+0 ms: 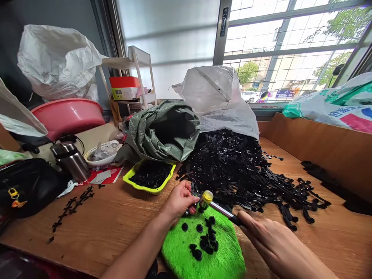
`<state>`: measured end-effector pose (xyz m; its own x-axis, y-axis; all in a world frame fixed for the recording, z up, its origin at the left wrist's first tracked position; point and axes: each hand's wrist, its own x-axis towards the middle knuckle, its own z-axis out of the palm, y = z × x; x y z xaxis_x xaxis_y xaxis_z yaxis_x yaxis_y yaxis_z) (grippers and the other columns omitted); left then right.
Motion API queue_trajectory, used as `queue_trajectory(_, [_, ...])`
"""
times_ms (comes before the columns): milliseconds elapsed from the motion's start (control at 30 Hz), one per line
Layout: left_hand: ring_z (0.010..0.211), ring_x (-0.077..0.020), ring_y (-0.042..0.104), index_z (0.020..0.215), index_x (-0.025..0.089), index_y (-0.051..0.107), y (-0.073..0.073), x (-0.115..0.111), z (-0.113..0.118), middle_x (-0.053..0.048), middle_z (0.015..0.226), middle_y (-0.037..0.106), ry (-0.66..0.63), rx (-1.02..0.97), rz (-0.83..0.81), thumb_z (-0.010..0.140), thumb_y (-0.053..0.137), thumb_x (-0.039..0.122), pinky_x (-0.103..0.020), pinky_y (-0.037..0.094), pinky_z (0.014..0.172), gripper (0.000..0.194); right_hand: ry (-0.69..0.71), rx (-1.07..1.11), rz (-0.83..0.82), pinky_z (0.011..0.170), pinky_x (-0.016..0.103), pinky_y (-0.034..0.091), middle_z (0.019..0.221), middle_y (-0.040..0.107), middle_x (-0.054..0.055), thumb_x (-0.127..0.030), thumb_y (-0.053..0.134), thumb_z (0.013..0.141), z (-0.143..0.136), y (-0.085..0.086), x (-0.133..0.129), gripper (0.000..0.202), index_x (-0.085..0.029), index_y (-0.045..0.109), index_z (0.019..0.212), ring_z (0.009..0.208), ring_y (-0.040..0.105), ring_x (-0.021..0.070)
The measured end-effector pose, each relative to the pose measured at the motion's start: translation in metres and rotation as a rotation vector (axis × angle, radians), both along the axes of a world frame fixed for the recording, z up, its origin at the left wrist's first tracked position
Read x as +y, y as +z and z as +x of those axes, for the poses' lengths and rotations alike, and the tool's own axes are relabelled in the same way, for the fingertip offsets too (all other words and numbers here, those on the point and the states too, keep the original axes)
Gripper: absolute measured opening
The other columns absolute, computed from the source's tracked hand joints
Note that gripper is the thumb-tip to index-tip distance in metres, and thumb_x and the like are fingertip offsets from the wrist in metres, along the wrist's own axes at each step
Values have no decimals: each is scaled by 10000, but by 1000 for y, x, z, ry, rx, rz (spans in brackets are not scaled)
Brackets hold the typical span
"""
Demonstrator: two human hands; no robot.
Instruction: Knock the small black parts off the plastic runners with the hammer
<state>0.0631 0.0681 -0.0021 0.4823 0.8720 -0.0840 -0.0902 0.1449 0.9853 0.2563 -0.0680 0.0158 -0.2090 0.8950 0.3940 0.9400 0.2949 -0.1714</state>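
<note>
My left hand (pixel 181 199) pinches a small black part (pixel 194 188) above the back edge of a green cloth pad (pixel 226 252). My right hand (pixel 263 236) is wrapped round the black handle of a small hammer (pixel 222 210) with a metal shaft. The hammer's yellow head (pixel 207 197) is just right of my left fingertips. Several small black round pieces (pixel 204 242) lie on the pad. Behind it spreads a large heap of black plastic parts (pixel 229 166).
A yellow-green basket (pixel 155 190) of black pieces stands left of the heap, before an open green sack (pixel 162 131). Farther left are a steel flask (pixel 71 161), a black bag (pixel 26 190) and a pink basin (pixel 69 116). A wooden board (pixel 325 151) borders the right.
</note>
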Motion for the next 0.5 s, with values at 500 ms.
queue_trajectory(500, [324, -56, 450, 758, 182, 410, -5, 4, 2, 117, 450, 449, 40, 2, -5, 514, 753, 301, -139, 279, 361, 438, -87, -21, -95, 454, 352, 492, 581, 643, 84, -286, 207, 891, -5, 6, 5, 437, -180, 631, 906, 540, 642, 281])
